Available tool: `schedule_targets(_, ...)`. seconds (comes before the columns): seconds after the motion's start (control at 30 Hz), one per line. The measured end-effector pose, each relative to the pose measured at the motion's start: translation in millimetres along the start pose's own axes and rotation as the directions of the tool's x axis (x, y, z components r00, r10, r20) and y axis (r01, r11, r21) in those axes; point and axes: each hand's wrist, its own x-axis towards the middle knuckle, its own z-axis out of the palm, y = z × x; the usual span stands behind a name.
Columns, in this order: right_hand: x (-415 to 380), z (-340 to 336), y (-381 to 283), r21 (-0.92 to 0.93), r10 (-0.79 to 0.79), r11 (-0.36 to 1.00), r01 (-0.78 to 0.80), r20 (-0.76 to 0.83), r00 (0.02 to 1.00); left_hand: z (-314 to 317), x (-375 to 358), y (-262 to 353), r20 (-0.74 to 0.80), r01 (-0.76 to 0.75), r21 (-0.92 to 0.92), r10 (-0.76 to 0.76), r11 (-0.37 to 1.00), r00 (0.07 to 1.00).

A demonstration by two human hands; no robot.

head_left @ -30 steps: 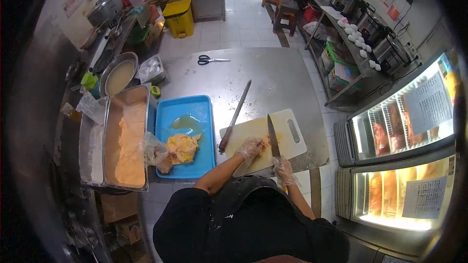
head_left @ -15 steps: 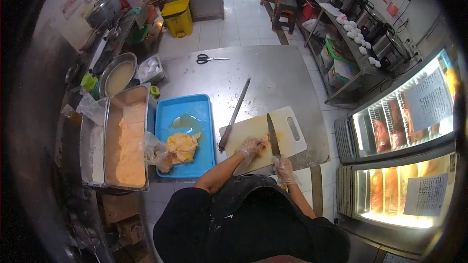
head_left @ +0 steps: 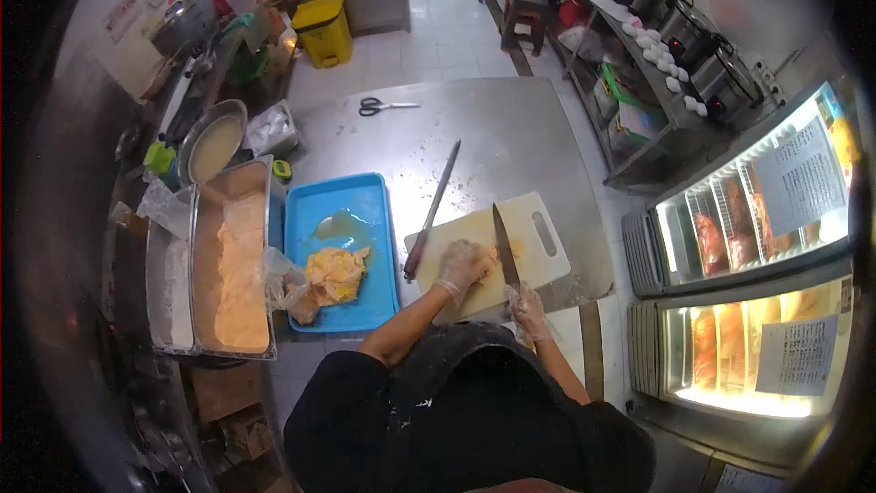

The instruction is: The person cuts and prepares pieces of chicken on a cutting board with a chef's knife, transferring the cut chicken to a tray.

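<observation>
On the white cutting board (head_left: 538,265) my gloved left hand (head_left: 464,267) is closed over a small piece of raw meat (head_left: 493,265), most of it hidden under the fingers. A long knife (head_left: 505,242) stands across the board beside that piece, its tip pointing away from me. Its handle is in my gloved right hand (head_left: 526,306), at the board's near edge. Left of the board lies a sharpening steel (head_left: 438,196) with a brown handle. The blue tray (head_left: 342,321) holds raw chicken (head_left: 338,274) and some liquid.
Left of the tray stand metal bins (head_left: 276,265) of orange breading (head_left: 239,283) and white flour. A plastic bag (head_left: 285,281) overlaps the tray's edge. Scissors (head_left: 388,107) lie at the table's far side. Lit display fridges (head_left: 757,338) stand to the right.
The view has shifted slightly. My left hand has changed its pose a little over the meat. The knife stays in my right hand beside it.
</observation>
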Motion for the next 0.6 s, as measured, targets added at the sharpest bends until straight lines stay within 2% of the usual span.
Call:
schedule_targets(0.07, -4.3, 32.8, 33.4, 0.047, -0.141, 0.987, 0.153, -0.197, 0.970, -1.1, -7.9, -2.6, -0.017, 0.088, 0.111, -0.087, 0.990, 0.996)
schedule_targets(0.1, -7.7, 19.8, 19.1, 0.124, -0.049, 0.991, 0.055, -0.057, 0.997, -2.2, -14.9, -4.9, -0.018, 0.135, 0.169, -0.133, 0.976, 0.991)
schedule_targets(0.17, 4.0, 10.5, -6.4, 0.082, -0.034, 0.996, 0.033, 0.019, 0.999, -8.5, -21.9, -5.5, 0.034, 0.076, 0.163, -0.082, 0.984, 0.996)
schedule_targets(0.2, 4.9, 19.1, -3.1, -0.035, -0.114, 0.993, 0.113, -0.037, 0.993, -11.4, -23.6, -5.0, 0.058, 0.048, 0.156, -0.058, 0.987, 0.997)
schedule_targets(0.23, 2.3, 36.1, 19.3, 0.165, -0.016, 0.986, 0.013, 0.019, 1.000, -14.2, -25.5, -5.1, 0.066, 0.060, 0.171, -0.072, 0.983, 0.995)
schedule_targets(0.3, -4.2, 46.5, 36.8, 0.337, 0.101, 0.934, -0.116, 0.062, 0.993, -18.8, -24.8, -6.7, 0.071, 0.079, 0.206, -0.095, 0.975, 0.993)
schedule_targets(0.33, -4.5, 37.0, 29.3, 0.321, 0.125, 0.938, -0.131, 0.040, 0.991, -22.0, -25.4, -5.3, 0.094, 0.100, 0.151, -0.115, 0.983, 0.989)
schedule_targets(0.4, 6.3, 30.3, 22.1, 0.171, 0.093, 0.981, -0.093, 0.009, 0.996, -27.0, -20.8, -5.5, 0.118, 0.147, 0.045, -0.151, 0.988, 0.981)
schedule_targets(0.47, 10.4, 30.4, 21.2, -0.101, 0.003, 0.995, -0.002, 0.008, 1.000, -7.6, -27.7, -23.1, 0.033, 0.177, -0.018, -0.176, 0.984, 0.984)
schedule_targets(0.53, 13.1, 32.1, 4.6, -0.108, -0.016, 0.994, 0.020, 0.032, 0.999, -0.4, -26.8, -29.8, 0.002, 0.247, -0.097, -0.248, 0.964, 0.969)
schedule_targets(0.6, 12.1, 33.5, -8.6, -0.098, -0.085, 0.991, 0.089, 0.045, 0.995, -8.5, -24.6, -23.0, 0.039, 0.156, 0.036, -0.157, 0.987, 0.987)
